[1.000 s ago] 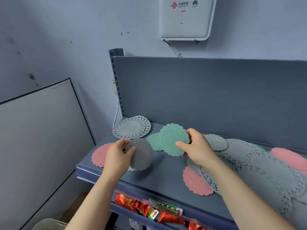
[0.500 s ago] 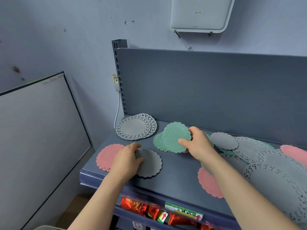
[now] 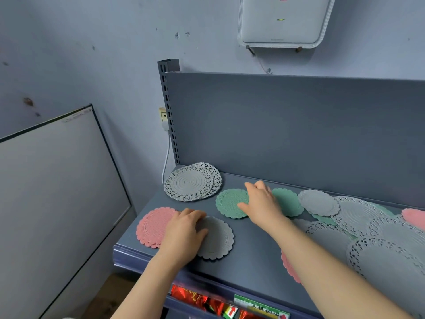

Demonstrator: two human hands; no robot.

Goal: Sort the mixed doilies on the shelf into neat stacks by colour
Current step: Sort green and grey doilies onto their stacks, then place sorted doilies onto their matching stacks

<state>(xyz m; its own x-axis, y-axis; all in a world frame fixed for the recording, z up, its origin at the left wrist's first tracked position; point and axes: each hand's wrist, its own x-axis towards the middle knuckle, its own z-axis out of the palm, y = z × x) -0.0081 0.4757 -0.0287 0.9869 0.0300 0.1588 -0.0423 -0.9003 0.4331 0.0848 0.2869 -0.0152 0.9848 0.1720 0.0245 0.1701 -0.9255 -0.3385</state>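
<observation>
The dark blue-grey shelf carries doilies. Two lacy grey doilies overlap in the back left corner. A pink doily lies front left, a scalloped grey doily just beside it. Green doilies sit mid-shelf, and a mixed heap of doilies spreads to the right.

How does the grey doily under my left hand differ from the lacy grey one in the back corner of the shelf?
The front grey doily has a solid scalloped edge; the lacy doily has an openwork border. The left hand rests on the front one; the lacy one lies untouched, atop another like it. Both are round, grey and flat.
</observation>
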